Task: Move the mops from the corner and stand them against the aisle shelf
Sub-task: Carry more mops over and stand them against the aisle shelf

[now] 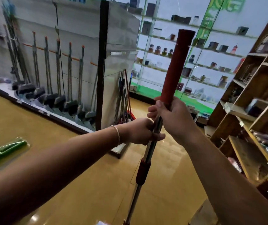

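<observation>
**Inspector:** Location of the item?

**Assistant:** One mop [156, 127] is in hand, mid-aisle, over the yellow floor [32, 111]. Its long axis runs near upright, leaning slightly right at the top: the red grip [177, 65] is uppermost, a red collar [143, 171] sits lower on the steel shaft, and the head is out of view below.

**Inspector:** Hands?

**Assistant:** The right hand [174, 120] is the higher one, fingers wrapped round the shaft just under the red grip. The left hand [139, 132] holds just beneath it, fingers curled round the steel, thumb lying across the front. Both forearms reach forward, meeting at the pole.

**Inspector:** The relation the next move depends on?

**Assistant:** The aisle shelf [74, 46] lies ahead and to the left, with a row of mops already leaning along its base [61, 98]. The left hand is on that side. More mops [123, 101] stand bunched in the corner beyond the black upright [103, 62] (these appear to be the remaining stock). The wooden shelving [252, 111] is on the right.

**Inspector:** Judgement?

**Assistant:** Carriage in progress; I judge the pole must swing left, kept upright, to join the row.
</observation>
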A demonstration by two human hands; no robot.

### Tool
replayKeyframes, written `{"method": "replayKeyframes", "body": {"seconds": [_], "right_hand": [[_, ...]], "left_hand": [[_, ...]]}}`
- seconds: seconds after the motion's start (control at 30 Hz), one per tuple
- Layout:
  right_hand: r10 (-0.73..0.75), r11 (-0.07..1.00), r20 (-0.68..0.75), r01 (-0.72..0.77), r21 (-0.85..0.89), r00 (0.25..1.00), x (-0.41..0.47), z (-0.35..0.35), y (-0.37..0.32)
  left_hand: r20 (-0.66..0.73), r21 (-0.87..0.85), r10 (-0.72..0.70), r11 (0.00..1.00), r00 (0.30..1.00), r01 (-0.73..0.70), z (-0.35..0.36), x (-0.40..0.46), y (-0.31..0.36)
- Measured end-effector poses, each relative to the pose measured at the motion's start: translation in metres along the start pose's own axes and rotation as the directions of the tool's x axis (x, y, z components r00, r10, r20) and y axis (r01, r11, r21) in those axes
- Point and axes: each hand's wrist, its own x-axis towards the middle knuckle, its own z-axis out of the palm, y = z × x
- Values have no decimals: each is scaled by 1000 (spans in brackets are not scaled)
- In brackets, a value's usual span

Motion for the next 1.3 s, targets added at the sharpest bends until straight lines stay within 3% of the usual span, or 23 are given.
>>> {"method": "replayKeyframes", "body": {"seconds": [0.2, 0.6, 0.73, 0.93, 1.07, 1.3], "right_hand": [[-49, 997, 15, 50, -59, 999, 69, 39, -3], [-115, 993, 180, 113, 21, 977, 221, 137, 23], [-136, 991, 275, 125, 57, 952, 283, 169, 41], [-148, 988, 412, 119, 95, 899, 390, 215, 71], [-215, 976, 469, 203, 76, 857, 453, 240, 84], [-336, 938, 490, 335, 94, 804, 542, 291, 74]], "left_hand": [[13, 51, -27, 998, 1000, 26, -69, 34, -29], [-201, 77, -90, 991, 975, 107, -186, 89, -121], [-247, -34, -99, 995, 964, 94, -227, 119, -164], [-232, -17, -217, 976, 948, 219, -304, 177, -215], [-248, -9, -307, 949, 919, 314, -348, 209, -244], [-305, -119, -325, 946, 895, 303, -420, 232, -281]]}}
